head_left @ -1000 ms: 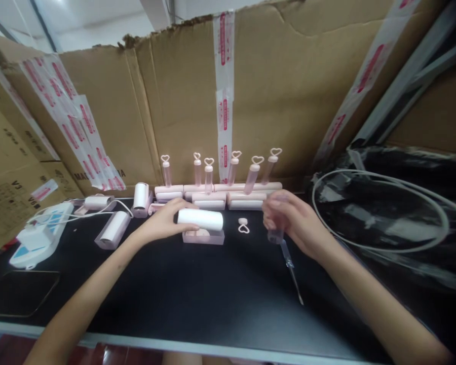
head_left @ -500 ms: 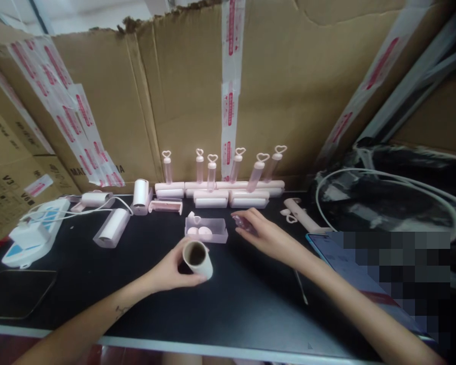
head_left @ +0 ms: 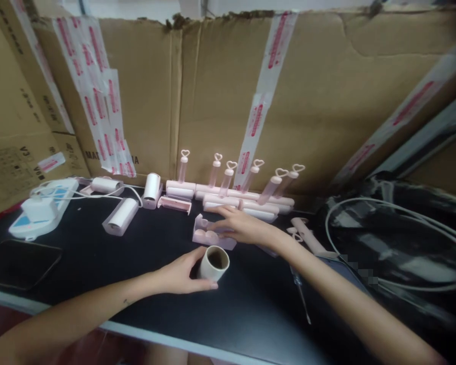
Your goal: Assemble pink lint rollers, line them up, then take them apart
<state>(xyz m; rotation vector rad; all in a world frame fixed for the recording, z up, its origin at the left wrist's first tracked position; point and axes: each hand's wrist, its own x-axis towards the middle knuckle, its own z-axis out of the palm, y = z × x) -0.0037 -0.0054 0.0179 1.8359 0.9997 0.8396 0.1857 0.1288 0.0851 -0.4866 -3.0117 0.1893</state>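
Note:
My left hand is wrapped round a white hollow paper roll, which stands tilted with its open end facing me. Just beyond it lies a translucent pinkish tray with small round pink caps inside. My right hand reaches over this tray, palm down and fingers apart. Its fingertips are at the tray's interior, and whether they touch a cap is unclear. Part of a translucent piece shows on the table under my right wrist.
Several pink lint rollers with heart-topped handles stand along the cardboard wall. White rolls in pink cases and a power strip are at left, near a dark phone. A screwdriver lies at right.
My right hand has moved left to the tray and let go of the translucent piece it held. My left hand still holds the paper roll. The view has shifted and tilted.

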